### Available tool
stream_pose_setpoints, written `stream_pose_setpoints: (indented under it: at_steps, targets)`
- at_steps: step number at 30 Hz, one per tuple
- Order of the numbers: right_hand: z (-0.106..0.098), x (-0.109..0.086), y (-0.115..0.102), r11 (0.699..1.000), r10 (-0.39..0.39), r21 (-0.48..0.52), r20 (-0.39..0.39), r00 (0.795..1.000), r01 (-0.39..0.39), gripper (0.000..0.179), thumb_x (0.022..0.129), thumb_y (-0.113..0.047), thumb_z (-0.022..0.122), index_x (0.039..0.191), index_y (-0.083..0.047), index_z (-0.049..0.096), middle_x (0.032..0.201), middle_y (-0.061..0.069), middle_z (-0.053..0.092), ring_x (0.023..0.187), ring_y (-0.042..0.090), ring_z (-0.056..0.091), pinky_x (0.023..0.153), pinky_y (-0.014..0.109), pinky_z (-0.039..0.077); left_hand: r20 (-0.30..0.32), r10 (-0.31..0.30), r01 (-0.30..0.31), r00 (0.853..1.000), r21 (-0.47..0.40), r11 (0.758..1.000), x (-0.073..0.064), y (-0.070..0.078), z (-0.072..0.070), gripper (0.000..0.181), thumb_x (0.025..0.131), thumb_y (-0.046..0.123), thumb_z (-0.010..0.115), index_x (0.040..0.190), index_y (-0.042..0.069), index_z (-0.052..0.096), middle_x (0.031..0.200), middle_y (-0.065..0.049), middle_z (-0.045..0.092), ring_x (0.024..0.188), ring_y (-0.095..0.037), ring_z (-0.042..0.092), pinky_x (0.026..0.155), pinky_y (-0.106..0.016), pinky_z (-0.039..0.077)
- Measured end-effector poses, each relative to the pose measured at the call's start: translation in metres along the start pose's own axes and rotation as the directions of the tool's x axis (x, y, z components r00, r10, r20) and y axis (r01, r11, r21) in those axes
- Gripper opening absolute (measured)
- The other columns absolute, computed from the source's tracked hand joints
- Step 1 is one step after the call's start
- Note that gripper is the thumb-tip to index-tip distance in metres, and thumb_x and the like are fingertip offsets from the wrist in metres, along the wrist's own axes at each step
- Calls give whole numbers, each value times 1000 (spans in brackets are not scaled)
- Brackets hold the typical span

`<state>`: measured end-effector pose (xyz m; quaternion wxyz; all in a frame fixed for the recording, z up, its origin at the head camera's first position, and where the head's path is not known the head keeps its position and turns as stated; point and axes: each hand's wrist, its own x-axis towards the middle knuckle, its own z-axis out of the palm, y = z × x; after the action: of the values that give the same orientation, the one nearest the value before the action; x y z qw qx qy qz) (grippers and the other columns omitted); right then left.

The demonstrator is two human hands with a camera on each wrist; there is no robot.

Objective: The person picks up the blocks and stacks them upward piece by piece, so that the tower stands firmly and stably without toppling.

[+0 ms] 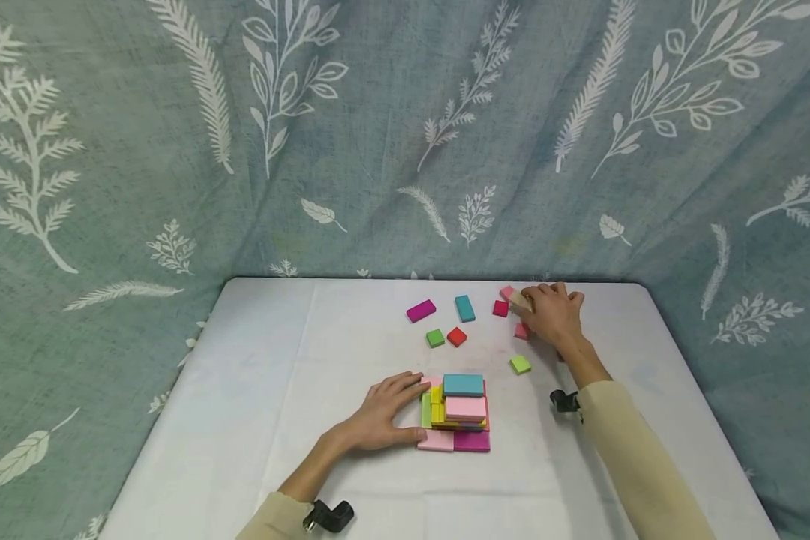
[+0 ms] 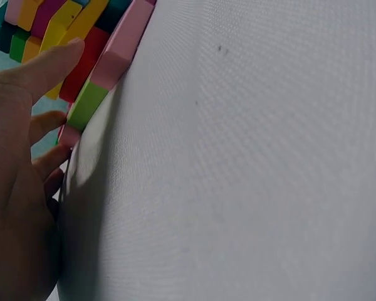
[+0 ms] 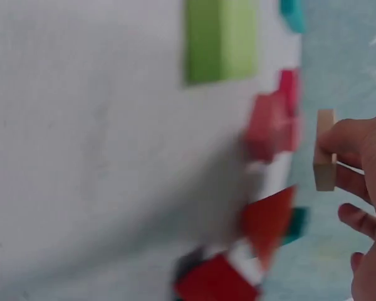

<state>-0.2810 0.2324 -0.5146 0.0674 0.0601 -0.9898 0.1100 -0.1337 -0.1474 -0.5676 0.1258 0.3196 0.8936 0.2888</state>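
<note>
A stepped stack of coloured blocks [image 1: 464, 409] stands on the white table, with a teal block [image 1: 463, 384] and a pale pink block [image 1: 466, 407] on top. My left hand [image 1: 376, 414] lies along the stack's left side, thumb and fingers extended around it. In the left wrist view, the thumb [image 2: 53, 66] crosses in front of yellow and red blocks, and fingertips reach a lime block [image 2: 88, 105] low down. At the back right, my right hand [image 1: 552, 313] pinches a beige wooden block [image 3: 324, 153], held above the table.
Loose blocks lie behind the stack: purple [image 1: 421, 311], teal [image 1: 465, 308], green [image 1: 435, 338] and red [image 1: 457, 337]. Crimson [image 1: 500, 308] and pink-red [image 1: 521, 331] blocks sit by the right hand. A lime block [image 1: 520, 364] lies nearer. Patterned cloth [image 1: 378, 150] hangs behind the table.
</note>
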Motion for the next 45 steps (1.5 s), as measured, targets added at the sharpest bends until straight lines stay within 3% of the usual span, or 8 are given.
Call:
stream_pose_setpoints:
  at_steps: [4,8,12,16,21,31,39,45]
  targets:
    - [-24,-12,-18,988,-58,136,-84,995,69,40,92,-27,72,129,-13,66,116,11,66,110,34,52,91,63,27,3,5,-5,1000,5,1000,1,0,0,85,88,70,58,159,33,30,166,4,22,153,-23,15,116,-57,19]
    - [-51,-26,-39,922,-164,348,-51,985,171,37,95,-25,70,130,-13,66,120,9,67,105,32,58,86,56,28,-10,10,-10,1000,-11,1000,1,1,-2,84,89,68,60,159,31,31,165,3,24,152,-25,17,115,-58,20]
    - [-72,-44,-58,842,-299,467,-14,954,270,37,95,-24,71,130,-15,66,119,5,66,100,26,59,81,46,39,-5,6,-7,1000,-35,999,1,1,-3,84,88,66,62,158,31,32,165,3,24,153,-25,16,114,-58,20]
    - [-87,-65,-75,806,-398,497,54,916,321,43,91,-25,76,133,-19,66,116,-3,66,98,16,58,75,36,49,2,5,-5,1000,-27,1000,1,1,-2,85,88,67,61,159,31,31,166,3,24,153,-24,16,115,-58,20]
    - [-98,-87,-94,794,-484,506,191,854,337,39,90,-26,77,127,-24,69,118,-9,65,100,13,58,81,33,53,-4,1,-1,1000,-20,1000,1,0,-2,85,88,67,61,159,31,31,166,4,24,153,-21,14,116,-56,19]
    - [-99,-116,-105,781,-568,506,331,754,366,33,88,-27,78,120,-26,69,110,-16,57,95,11,58,78,24,53,-1,7,-7,1000,-44,999,0,3,-3,87,88,66,62,159,27,31,166,0,25,153,-24,14,115,-58,18]
    - [-94,-122,-112,809,-553,460,388,737,365,34,87,-28,80,119,-24,70,110,-14,57,96,11,58,82,25,54,-5,5,-6,1000,-33,999,0,2,-3,87,89,65,62,159,26,31,165,-1,25,153,-24,14,116,-58,18]
    - [-91,-127,-118,820,-547,415,365,754,394,35,85,-31,82,117,-24,71,107,-13,57,92,5,55,82,25,54,-5,11,-11,1000,-30,999,0,3,-2,87,89,66,62,159,25,32,165,-2,25,153,-25,15,115,-59,18]
